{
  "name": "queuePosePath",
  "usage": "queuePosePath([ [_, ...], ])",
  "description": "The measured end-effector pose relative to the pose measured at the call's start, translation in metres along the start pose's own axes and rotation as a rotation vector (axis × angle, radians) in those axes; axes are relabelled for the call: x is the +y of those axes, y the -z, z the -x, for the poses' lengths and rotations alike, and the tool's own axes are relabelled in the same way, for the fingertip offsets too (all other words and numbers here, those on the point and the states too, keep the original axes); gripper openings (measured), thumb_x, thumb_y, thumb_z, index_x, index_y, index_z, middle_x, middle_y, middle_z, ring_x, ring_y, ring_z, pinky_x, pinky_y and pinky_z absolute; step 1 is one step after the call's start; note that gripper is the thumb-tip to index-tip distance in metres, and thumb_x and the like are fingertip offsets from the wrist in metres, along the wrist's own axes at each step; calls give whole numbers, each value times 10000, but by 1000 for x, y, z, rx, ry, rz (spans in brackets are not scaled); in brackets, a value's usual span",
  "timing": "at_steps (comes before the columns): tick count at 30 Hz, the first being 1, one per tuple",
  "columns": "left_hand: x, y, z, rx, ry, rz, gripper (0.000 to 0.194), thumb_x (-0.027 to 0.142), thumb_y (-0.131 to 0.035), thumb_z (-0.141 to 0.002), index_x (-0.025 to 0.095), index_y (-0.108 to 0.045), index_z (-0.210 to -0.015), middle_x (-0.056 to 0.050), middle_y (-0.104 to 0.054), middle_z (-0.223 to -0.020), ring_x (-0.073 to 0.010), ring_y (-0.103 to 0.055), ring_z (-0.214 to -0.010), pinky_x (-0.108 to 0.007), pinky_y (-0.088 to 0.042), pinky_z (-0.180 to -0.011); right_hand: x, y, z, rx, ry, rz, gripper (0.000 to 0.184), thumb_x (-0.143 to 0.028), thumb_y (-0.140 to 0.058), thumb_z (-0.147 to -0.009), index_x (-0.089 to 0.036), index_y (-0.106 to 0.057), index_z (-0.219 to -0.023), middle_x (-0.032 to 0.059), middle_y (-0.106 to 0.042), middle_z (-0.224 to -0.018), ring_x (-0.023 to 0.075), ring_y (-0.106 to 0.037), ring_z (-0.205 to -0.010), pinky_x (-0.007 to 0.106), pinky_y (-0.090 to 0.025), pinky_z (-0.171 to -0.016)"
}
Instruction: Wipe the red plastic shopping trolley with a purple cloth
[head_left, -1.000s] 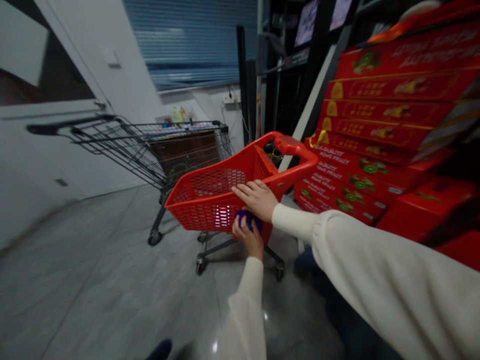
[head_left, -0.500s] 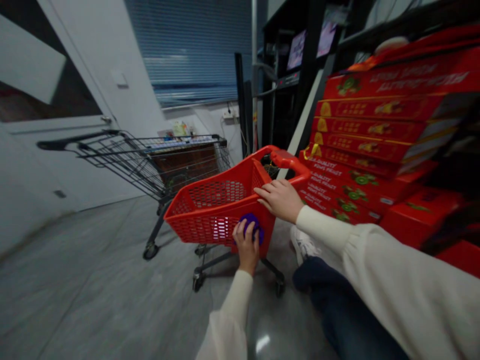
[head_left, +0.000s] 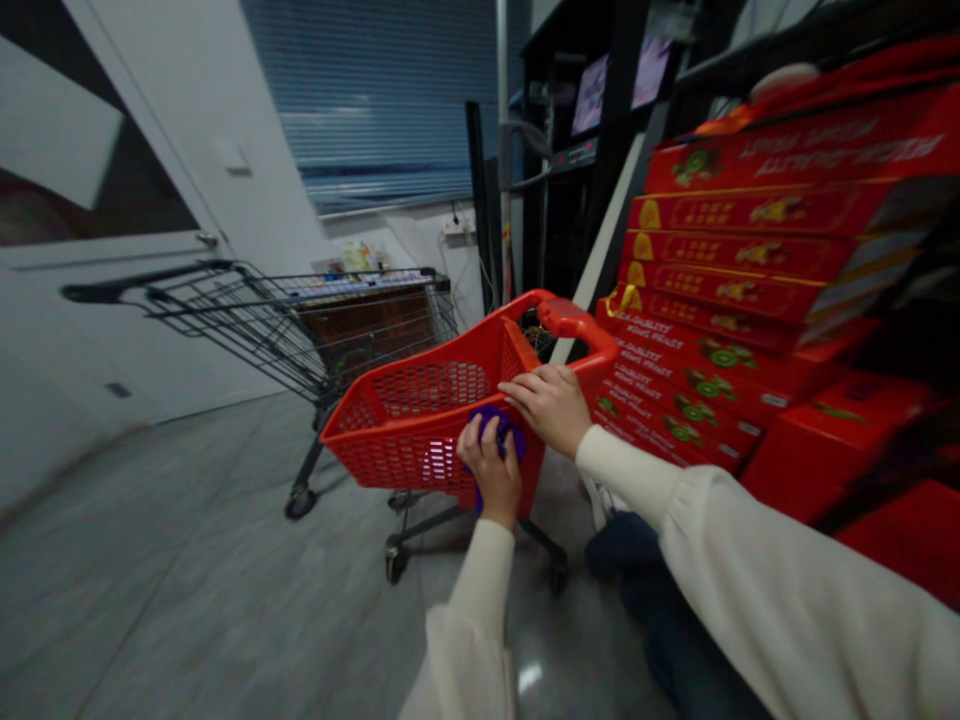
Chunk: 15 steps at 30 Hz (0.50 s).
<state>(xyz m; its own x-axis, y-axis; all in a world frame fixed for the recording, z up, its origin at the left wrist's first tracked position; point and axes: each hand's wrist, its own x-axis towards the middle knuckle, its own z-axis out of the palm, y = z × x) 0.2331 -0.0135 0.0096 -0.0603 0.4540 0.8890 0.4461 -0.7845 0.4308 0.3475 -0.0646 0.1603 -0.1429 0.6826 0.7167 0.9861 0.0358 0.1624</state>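
A small red plastic shopping cart (head_left: 412, 410) with perforated sides stands in front of me on dark wheels. My left hand (head_left: 493, 468) presses a crumpled purple cloth (head_left: 491, 418) against the cart's near outer side, fingers bent over it. Part of the cloth is hidden behind that hand. On the cart's near top rim, just below the red handle (head_left: 574, 322), my right hand (head_left: 553, 405) has its fingers hooked over the edge. The two hands are close together, the right one higher.
Behind on the left stands a grey wire shopping cart (head_left: 360, 310) with a brown box inside. Stacked red fruit boxes (head_left: 735, 290) rise on the right. A white door (head_left: 247, 200) and blue blinds (head_left: 382, 110) are at the back. My trouser leg (head_left: 637, 570) is below.
My right hand has shifted along the rim toward the handle. My left hand has moved the purple cloth over the cart's side, dipping lower and then coming slightly up. The view has also tilted.
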Motion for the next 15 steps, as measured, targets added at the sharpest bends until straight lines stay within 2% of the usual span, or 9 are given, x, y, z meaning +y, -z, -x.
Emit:
queuePosePath([
  [5,2,7,10,-127,-181,0,329,168,-583,-923,231,-629,-1242,-128,-595,-1289,-263,-434,-1315,-455,-440,-1066,-3,1,2,-10,-1,-9,345,-372,-427,-1030,-274,-716,-1191,43,-740,-1104,212,-511,-979,387,-268,-925],
  [9,10,11,7,-96,-150,12,333,184,-587,-925,210,-617,-1256,-143,-565,-1328,-271,-445,-1307,-471,-438,-1071,-5,6,3,-35,26,2,339,-355,-436,-1025,-277,-701,-1221,43,-736,-1132,214,-521,-1000,383,-281,-931],
  [11,12,11,6,-85,-159,15,336,208,-606,-917,208,-617,-1253,-151,-552,-1345,-282,-433,-1322,-488,-431,-1078,-2,13,4,-54,73,28,339,-348,-448,-1018,-275,-678,-1257,43,-708,-1219,223,-517,-1070,380,-279,-958],
  [13,9,13,12,-127,-206,-4,334,203,-608,-914,216,-621,-1248,-143,-571,-1326,-283,-435,-1321,-482,-444,-1064,5,22,6,-47,68,73,355,-381,-483,-1000,-259,-659,-1285,61,-648,-1330,247,-485,-1169,391,-258,-1003],
  [15,1,18,19,-200,-270,-31,331,171,-589,-919,230,-625,-1242,-121,-604,-1287,-269,-460,-1295,-456,-465,-1038,15,28,8,-29,-14,110,379,-431,-524,-975,-248,-665,-1276,87,-632,-1340,271,-465,-1195,413,-234,-1026],
])
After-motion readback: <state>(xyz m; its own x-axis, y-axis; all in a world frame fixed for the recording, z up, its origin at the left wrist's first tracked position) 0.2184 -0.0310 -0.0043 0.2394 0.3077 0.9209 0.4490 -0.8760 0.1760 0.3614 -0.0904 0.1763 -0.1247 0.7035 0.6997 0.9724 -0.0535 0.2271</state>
